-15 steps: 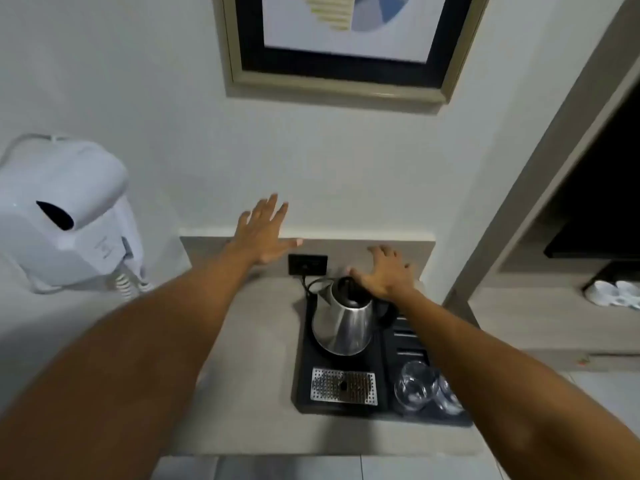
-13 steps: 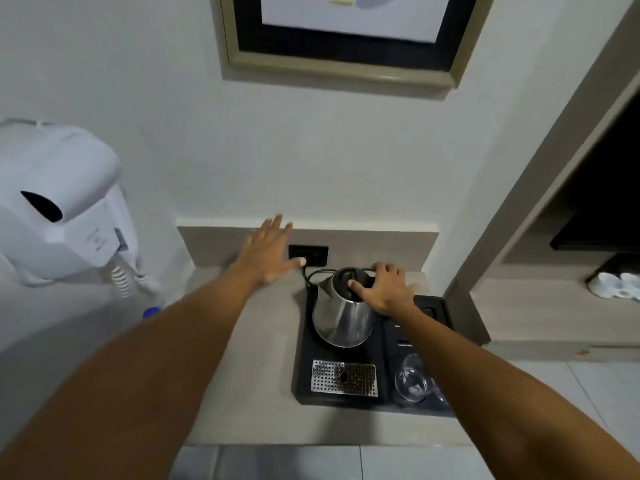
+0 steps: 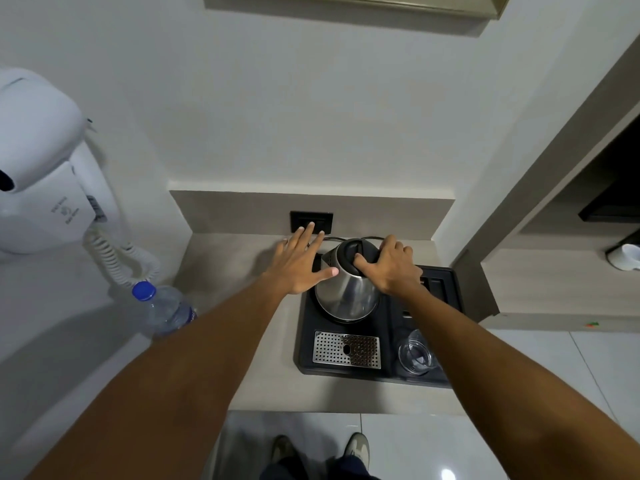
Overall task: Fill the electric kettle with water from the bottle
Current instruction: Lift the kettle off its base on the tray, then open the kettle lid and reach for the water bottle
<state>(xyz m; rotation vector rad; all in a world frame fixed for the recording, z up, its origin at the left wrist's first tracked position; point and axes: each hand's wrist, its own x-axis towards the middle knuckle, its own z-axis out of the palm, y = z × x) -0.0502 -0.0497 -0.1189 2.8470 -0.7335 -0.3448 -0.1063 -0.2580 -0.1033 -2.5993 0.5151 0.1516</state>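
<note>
A steel electric kettle (image 3: 346,296) with a black lid stands on a black tray (image 3: 308,341) on the grey counter. My right hand (image 3: 388,268) is closed over the kettle's handle and lid from the right, thumb on the lid. My left hand (image 3: 301,261) is flat and open just left of the kettle, its thumb touching the steel side. A clear water bottle (image 3: 162,306) with a blue cap stands at the counter's left edge, partly hidden behind my left forearm.
The tray also holds a perforated metal drip plate (image 3: 346,349) and glasses (image 3: 415,353) at its front right. A black wall socket (image 3: 311,220) sits behind the kettle. A white wall-mounted hair dryer (image 3: 45,181) with a coiled cord hangs at the left. A framed picture hangs above.
The view has tilted down, bringing the bottle and my shoes into sight. My right hand has closed around the kettle's handle. My left hand has slid down to the kettle's side.
</note>
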